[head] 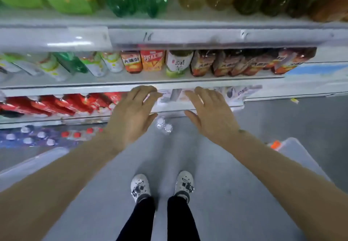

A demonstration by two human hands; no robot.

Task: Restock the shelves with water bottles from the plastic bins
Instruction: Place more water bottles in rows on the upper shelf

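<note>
My left hand [131,114] and my right hand [209,114] are stretched forward, fingers straight and spread, holding nothing. Both hover in front of the edge of a white shelf [188,106] at mid height. Between and just below the hands, clear water bottles [164,125] with white caps stand on the lowest level. A clear plastic bin [32,163] sits on the floor at my left, and another bin [295,150] at my right with an orange clip on its rim. What the bins hold is hidden.
Upper shelves carry green, yellow and orange drink bottles [150,60]. Red-labelled bottles [62,105] fill the left of the hands' shelf; bottles with white and red caps [37,137] stand below. Grey floor [165,157] and my feet lie between the bins.
</note>
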